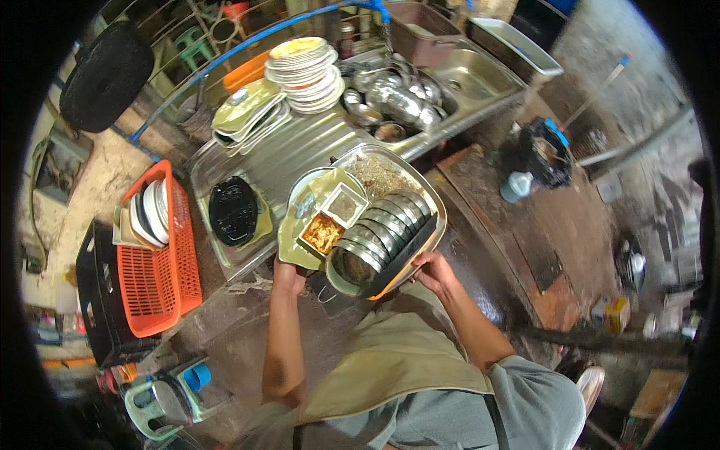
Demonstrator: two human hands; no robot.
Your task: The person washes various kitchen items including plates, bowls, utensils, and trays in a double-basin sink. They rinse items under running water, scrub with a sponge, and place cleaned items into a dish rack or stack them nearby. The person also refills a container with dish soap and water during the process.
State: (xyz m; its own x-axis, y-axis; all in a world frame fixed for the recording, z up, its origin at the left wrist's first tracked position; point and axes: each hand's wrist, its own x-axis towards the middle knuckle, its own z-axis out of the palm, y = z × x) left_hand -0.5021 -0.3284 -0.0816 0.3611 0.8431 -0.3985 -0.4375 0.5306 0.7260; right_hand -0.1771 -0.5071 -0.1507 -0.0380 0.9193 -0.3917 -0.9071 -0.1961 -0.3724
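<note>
Both my hands hold a wide, pale-rimmed tray [442,216] at its near side, low over the front edge of the steel sink counter. My left hand [289,277] is under the left end, below a leaf-green liner [295,247]; my right hand [434,273] grips the right rim. In the tray lies a row of nested metal bowls [388,228] on their sides, next to food scraps [377,174]. At the left are two square white dishes, one with reddish sauce [322,233], the other with greyish residue [344,207]. The fingers are partly hidden beneath the load.
On the steel drainboard [315,135] stand stacked white plates [304,73], green-lined plates [247,112] and a black oval dish [233,211]. Metal bowls [394,93] fill one sink basin. An orange plastic basket [177,253] with plates is at left; a black bin bag [544,152] is at right.
</note>
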